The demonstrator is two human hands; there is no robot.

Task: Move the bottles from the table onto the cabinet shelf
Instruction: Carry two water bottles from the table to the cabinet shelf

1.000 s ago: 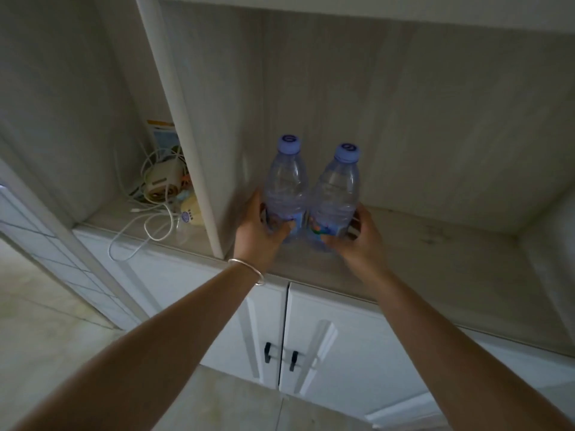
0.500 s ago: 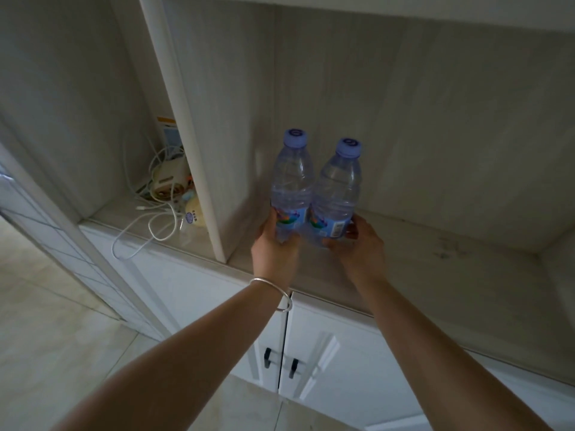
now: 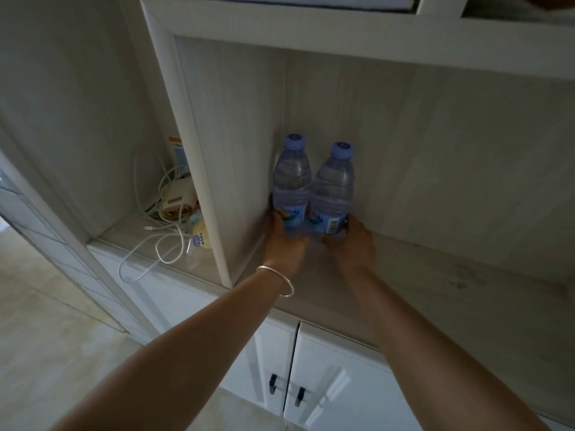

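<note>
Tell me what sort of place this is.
Most likely a room in a home, at a built-in storage cabinet. A pale wood-grain shelf holds two water bottles, white cupboard doors with dark handles sit below, and a tangle of white charger cables fills the neighbouring compartment.

Two bottles [image 3: 312,189] are clear, shiny plastic with smooth caps. The shelf [image 3: 435,275] looks like pale matt wood. The bracelet [image 3: 280,279] is shiny metal.

Shelf [image 3: 451,269] right of bottles [image 3: 312,188] seems open; divider [image 3: 199,169] blocks left.
</note>
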